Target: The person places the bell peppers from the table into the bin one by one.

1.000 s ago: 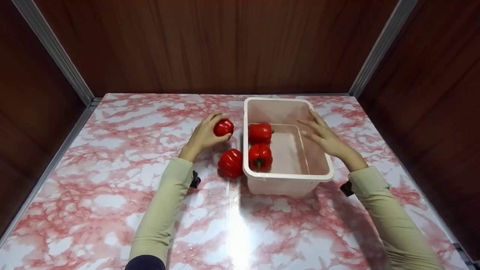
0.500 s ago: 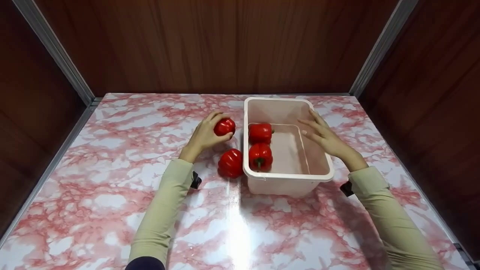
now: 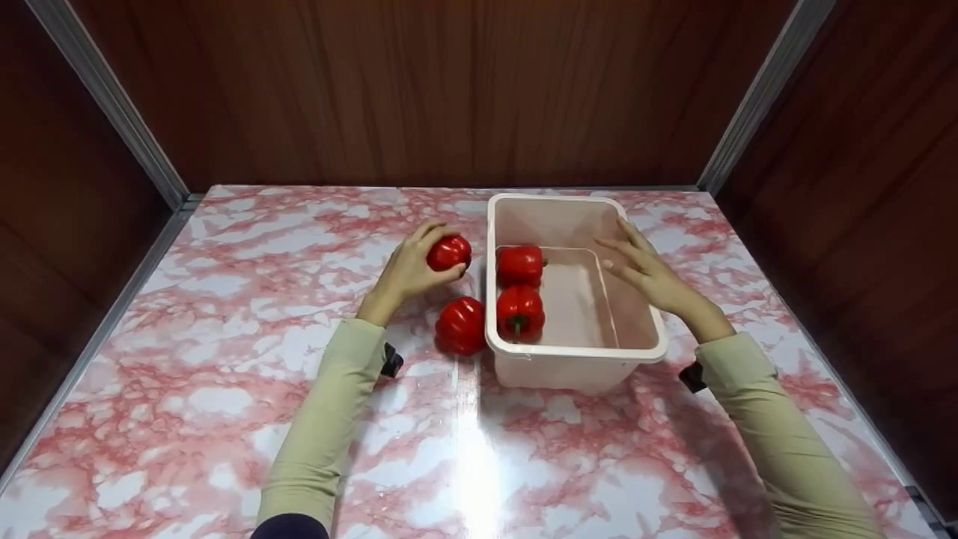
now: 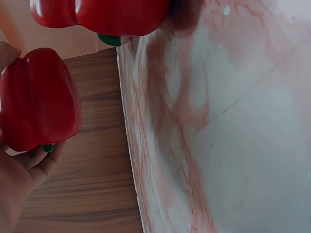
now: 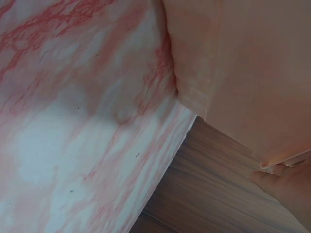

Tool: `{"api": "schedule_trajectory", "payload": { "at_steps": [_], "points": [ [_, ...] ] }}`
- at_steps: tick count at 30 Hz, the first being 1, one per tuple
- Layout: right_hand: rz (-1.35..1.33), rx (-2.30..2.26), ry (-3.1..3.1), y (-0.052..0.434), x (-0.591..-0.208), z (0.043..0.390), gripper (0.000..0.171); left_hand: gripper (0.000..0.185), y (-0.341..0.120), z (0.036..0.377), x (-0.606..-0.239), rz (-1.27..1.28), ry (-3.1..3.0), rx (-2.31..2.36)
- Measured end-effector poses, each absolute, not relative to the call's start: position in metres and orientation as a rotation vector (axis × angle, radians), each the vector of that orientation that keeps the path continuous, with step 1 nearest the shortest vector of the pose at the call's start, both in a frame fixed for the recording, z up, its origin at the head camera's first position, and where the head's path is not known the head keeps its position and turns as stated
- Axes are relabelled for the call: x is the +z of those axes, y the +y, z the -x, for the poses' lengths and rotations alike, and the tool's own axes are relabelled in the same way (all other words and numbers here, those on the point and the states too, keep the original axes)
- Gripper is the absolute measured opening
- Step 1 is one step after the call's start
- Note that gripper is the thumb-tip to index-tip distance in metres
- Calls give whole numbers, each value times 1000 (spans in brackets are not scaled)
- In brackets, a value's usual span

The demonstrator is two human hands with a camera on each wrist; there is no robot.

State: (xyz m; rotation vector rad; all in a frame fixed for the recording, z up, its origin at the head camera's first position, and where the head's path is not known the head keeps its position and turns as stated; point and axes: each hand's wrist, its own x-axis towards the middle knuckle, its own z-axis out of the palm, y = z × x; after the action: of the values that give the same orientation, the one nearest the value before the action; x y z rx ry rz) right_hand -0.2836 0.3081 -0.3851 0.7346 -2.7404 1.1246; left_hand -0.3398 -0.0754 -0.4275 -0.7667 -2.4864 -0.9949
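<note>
In the head view, the left hand (image 3: pixel 408 263) has its fingers curled round a held pepper (image 3: pixel 447 253), just left of the pale container (image 3: pixel 561 371). A loose pepper (image 3: pixel 459 327) sits on the worktop (image 3: pixel 187 404) beside that left wall; inside lie a far pepper (image 3: pixel 519 266) and a near pepper (image 3: pixel 519 311). The right hand (image 3: pixel 650 278) spreads its fingers over the right rim.

The left wrist view shows fingers gripping the held pepper; moving it seems the current step, and the next probably calls for clearing the left rim.

In the right wrist view, the pressure of the fingers at the rim cannot be told.
</note>
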Motion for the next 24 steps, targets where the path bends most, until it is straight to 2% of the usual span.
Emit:
{"api": "schedule_trajectory", "payload": {
  "at_steps": [12,21,24],
  "points": [
    [-733,1138,-2754,308,-384,282,43,55,-74,337,-425,757,-2459,-1042],
    [-726,1163,-2774,295,-364,264,43,54,-73,333,-421,734,-2442,-1077],
    [-727,1141,-2771,301,-373,272,43,54,-73,331,-421,732,-2434,-1089]
  ]
}}
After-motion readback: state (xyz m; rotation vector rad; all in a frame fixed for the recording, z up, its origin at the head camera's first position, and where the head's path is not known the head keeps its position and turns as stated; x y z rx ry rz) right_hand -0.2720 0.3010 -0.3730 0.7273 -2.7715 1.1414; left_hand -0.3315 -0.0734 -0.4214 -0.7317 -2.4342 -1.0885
